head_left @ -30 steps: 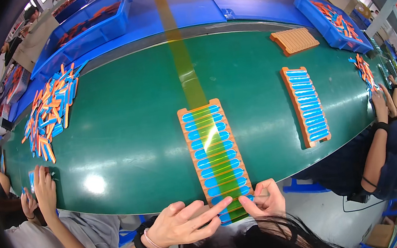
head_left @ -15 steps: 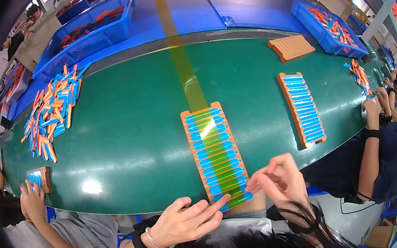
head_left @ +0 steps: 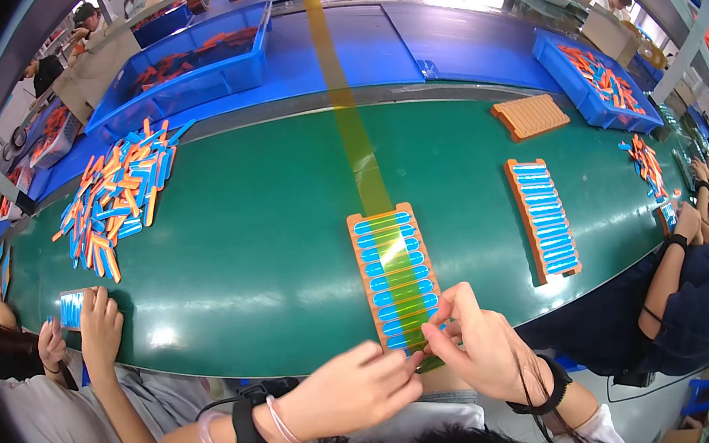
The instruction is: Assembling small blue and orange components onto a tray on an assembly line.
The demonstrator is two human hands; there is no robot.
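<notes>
- Green smooth-topped desk (head_left: 237, 191) in a busy workshop; blue plastic bin (head_left: 183, 97) of orange pieces behind on the left, another blue plastic bin (head_left: 614, 117) on the right.
- Orange ridged tray (head_left: 354, 221) sits at the near edge, front and centre, with a row of blue round-ended strips (head_left: 389, 313) across it.
- Translucent yellow tape (head_left: 356, 147) runs down the middle of the row and away over the desk's far side.
- Change: right hand (head_left: 482, 347) was clear of the tape a moment ago; now back at its near end, thumb and forefinger close together. Can't tell if they actually pinch the tape.
- Left hand (head_left: 352, 392) now more curled, fingertips at the tape's near end; grip hidden.
- Meaning, my read: both hands are on the tape's end, the rest of the row lies covered without being held.
- To the right: second filled orange tray (head_left: 527, 228), plus a bare orange tray (head_left: 531, 117) beyond it. Loose orange-and-blue pile (head_left: 119, 191) on the left.
</notes>
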